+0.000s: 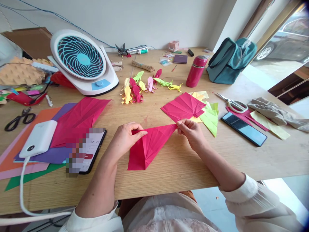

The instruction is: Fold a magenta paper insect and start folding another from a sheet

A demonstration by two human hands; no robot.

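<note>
A creased magenta sheet of origami paper [154, 145], partly folded over, is stretched between my hands just above the table's near side. My left hand [127, 137] pinches its upper left edge, thumb on top. At the right corner, my right hand [189, 132] grips the tip between thumb and fingers. Beyond my right hand lie another creased magenta paper [183, 104] and a lime green folded paper [210, 119]. Folded paper figures [135, 90] in yellow, magenta, pink and green stand farther back.
To the left are a fan [82, 58], a white power bank [38, 138] on coloured sheets and a phone [90, 151]. On the right are a red flask [196, 71], scissors [235, 104], a second phone [243, 127] and a teal bag [224, 62].
</note>
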